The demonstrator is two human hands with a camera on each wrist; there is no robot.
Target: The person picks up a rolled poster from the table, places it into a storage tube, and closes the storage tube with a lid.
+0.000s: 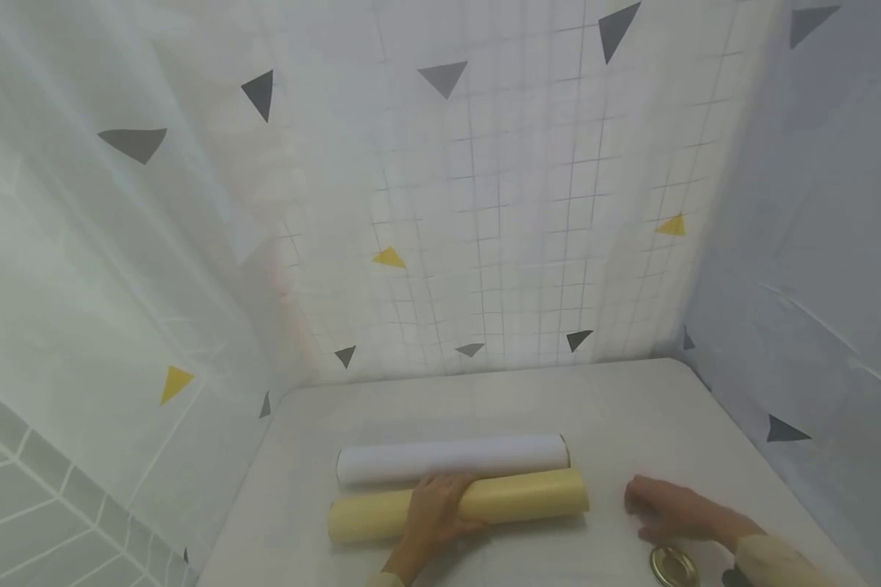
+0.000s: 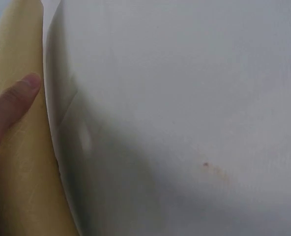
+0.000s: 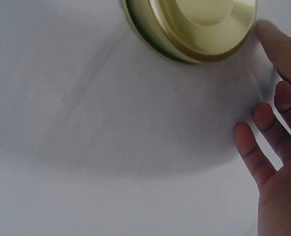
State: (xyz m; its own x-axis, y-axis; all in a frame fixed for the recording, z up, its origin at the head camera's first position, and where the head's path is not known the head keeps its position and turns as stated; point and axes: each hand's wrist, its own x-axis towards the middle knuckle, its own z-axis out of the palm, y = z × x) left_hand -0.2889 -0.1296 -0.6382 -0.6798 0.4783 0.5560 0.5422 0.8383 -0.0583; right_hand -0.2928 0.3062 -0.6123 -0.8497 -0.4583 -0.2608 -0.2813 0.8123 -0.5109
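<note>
A yellow roll (image 1: 529,496) lies across the white table (image 1: 617,408), just in front of a white roll (image 1: 499,456). My left hand (image 1: 435,515) grips the yellow roll near its middle, fingers over the top and thumb on the near side. In the left wrist view that thumb (image 2: 17,101) lies against the yellow surface; the other fingers are out of sight. To the right, my right hand (image 1: 679,509) holds nothing, its fingers loosely bent. Close by it sits a round gold-coloured lid (image 3: 199,34); whether the thumb tip touches its rim I cannot tell.
A dark object (image 1: 736,577), partly hidden, lies beside the right sleeve (image 1: 774,558). Pale walls with grey and yellow triangles surround the table at the back and both sides. The table's back edge (image 1: 484,377) meets the rear wall.
</note>
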